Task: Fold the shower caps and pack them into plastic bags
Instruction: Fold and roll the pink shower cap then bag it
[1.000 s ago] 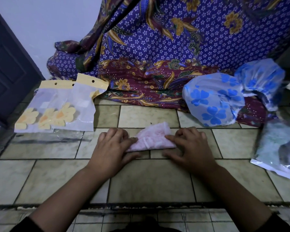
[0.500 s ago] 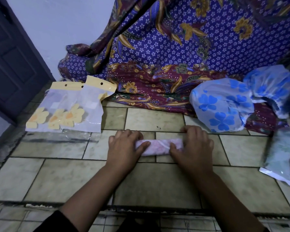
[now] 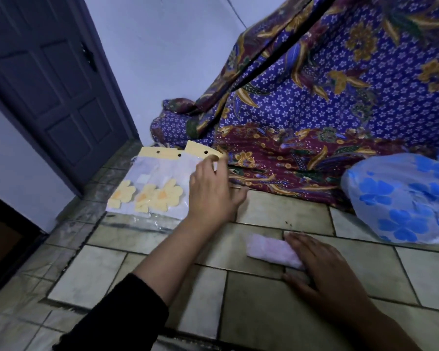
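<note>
Shower cap [image 3: 266,249] on tiled floor [image 3: 264,312] (door [image 3: 56,97] nearby): right hand [image 3: 327,272] flat on it, left hand [image 3: 211,196] spread over plastic bags [image 3: 152,183].

Worn pale floor tiles [image 3: 276,312] with dark grout fill the lower frame. Upper left stands a dark panelled door [image 3: 48,84], beside it a plain pale wall [image 3: 162,59]; patterned purple cloth [image 3: 340,97] drapes upper right.

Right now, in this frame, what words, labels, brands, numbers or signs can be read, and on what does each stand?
No text can be read.
The yellow card headers of the clear plastic bags show only punched holes.
The white patches inside those bags are too blurred to tell.
The blue-flowered plastic shower cap bears pattern only.
</note>
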